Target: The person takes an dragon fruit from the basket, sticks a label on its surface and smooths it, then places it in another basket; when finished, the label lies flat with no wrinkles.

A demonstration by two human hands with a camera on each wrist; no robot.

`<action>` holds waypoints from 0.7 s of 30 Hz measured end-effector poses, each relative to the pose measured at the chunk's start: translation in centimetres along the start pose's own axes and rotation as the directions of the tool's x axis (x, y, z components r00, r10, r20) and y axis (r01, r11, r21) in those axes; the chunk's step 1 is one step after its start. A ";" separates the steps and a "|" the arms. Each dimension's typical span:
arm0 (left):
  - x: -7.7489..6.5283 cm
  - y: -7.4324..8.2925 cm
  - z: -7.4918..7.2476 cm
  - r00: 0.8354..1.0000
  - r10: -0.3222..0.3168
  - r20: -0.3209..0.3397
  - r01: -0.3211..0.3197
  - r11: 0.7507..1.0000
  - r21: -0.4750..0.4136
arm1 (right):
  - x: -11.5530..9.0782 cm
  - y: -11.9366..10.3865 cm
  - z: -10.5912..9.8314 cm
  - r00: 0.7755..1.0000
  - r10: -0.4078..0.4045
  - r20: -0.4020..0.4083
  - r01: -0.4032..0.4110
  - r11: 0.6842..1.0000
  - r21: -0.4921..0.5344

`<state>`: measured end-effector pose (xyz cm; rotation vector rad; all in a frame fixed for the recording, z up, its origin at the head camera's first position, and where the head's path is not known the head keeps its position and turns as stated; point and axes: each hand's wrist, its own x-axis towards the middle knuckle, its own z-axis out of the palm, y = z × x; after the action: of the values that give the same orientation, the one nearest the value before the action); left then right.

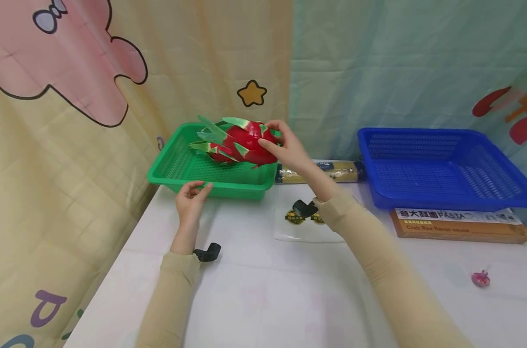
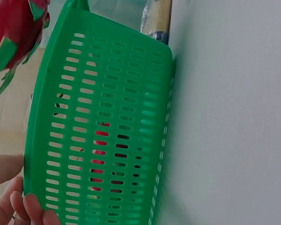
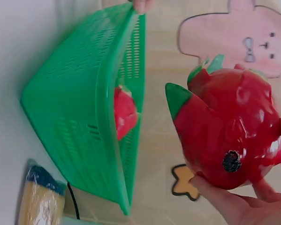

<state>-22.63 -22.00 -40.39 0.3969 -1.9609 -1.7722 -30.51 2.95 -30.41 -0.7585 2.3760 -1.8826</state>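
Note:
In the head view, my right hand [image 1: 289,149] grips a red dragon fruit [image 1: 246,140] with green scales, holding it above the green basket [image 1: 211,189]. The right wrist view shows the held dragon fruit [image 3: 229,126] from its dark-spotted end, with thumb and fingers on either side. A second dragon fruit [image 3: 125,112] lies inside the basket, partly hidden behind its wall. My left hand [image 1: 191,198] is at the basket's near rim. Seen from the left wrist, its thumb and fingers pinch the green rim [image 2: 34,126].
A blue basket [image 1: 420,198] stands at the right, by an orange-brown pasta box [image 1: 463,232]. Between the baskets lies a pack of spaghetti [image 1: 343,171], with a clear printed bag [image 1: 289,229] in front. A small pink wrapped item [image 1: 480,278] sits at the far right. Curtains hang behind.

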 end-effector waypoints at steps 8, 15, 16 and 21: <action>-2.6 2.8 1.3 0.949 0.315 0.016 -0.315 0.947 0.062 | -8.4 -0.9 -6.3 0.986 0.162 -0.028 -0.162 0.987 -0.017; -8.3 6.4 4.1 0.428 0.864 0.264 -0.897 0.442 0.011 | -15.3 0.4 -8.4 0.963 0.245 0.116 -0.242 0.970 -0.038; -9.2 6.4 4.5 0.341 0.871 0.354 -0.931 0.366 -0.001 | -16.2 0.5 -8.4 0.957 0.253 0.141 -0.251 0.967 -0.035; -12.8 5.1 5.9 0.139 0.672 0.727 -0.980 0.199 0.003 | -19.1 1.4 -7.7 0.929 0.268 0.255 -0.276 0.961 -0.002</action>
<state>-14.33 -9.80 -37.53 -1.2042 -2.2055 -0.5039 -16.54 17.40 -34.92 -0.5885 2.1587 -1.6063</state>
